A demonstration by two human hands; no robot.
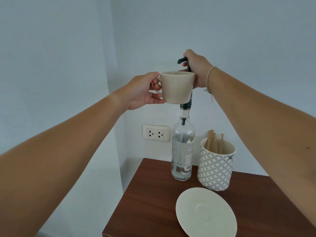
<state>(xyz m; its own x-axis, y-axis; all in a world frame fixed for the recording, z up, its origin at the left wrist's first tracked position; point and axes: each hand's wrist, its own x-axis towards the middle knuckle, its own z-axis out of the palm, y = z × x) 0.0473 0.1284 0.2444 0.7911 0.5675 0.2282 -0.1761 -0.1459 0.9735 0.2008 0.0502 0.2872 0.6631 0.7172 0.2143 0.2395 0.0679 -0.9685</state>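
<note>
My left hand (pixel 145 91) grips the handle of a cream cup (pixel 177 88) and holds it upright in the air, just under the spout of a black pump (pixel 183 61). The pump tops a tall clear glass bottle (pixel 183 151) that stands on the brown table (pixel 153 211) and holds some clear liquid. My right hand (pixel 196 69) is curled round the pump head from the right. The cup hides the pump's stem and part of my right hand.
A cream saucer (pixel 206 212) lies on the table in front of the bottle. A patterned white-and-grey holder (pixel 216 168) with wooden sticks stands right of the bottle. A double wall socket (pixel 156 133) sits on the wall at the left. The table's left edge drops off beside the wall.
</note>
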